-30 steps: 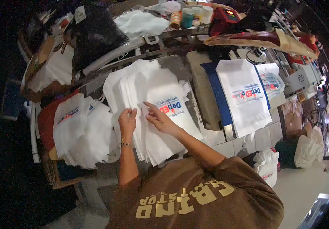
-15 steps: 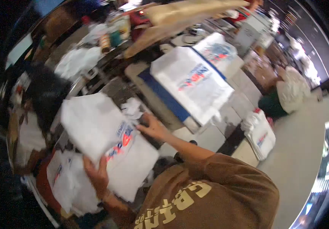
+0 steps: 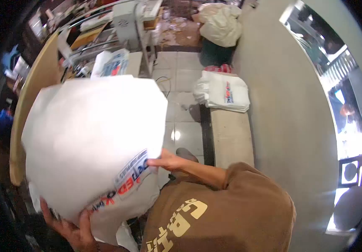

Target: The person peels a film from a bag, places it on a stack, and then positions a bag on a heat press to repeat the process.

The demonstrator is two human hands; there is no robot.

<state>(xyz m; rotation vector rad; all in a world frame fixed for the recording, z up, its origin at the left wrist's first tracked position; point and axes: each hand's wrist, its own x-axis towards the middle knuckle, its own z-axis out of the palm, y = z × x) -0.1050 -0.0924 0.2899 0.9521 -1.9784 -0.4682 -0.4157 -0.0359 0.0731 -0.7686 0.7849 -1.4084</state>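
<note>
Two hands (image 3: 168, 161) (image 3: 73, 233) on smooth white bags (image 3: 92, 122)

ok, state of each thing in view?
Broad white fabric-looking bag with blue-red print: held up, print showing
Left hand: fingers spread at its near edge
Right hand: gripping its right edge
White printed bags on the pale ledge: stacked flat
Cream plastic-looking bag: crumpled, atop bin
Dark green bin: partly covered

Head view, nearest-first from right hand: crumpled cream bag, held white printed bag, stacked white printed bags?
1. Held white printed bag: touching the right hand.
2. Stacked white printed bags: ahead, right, on beige ledge.
3. Crumpled cream bag: ahead, beyond them.
</note>
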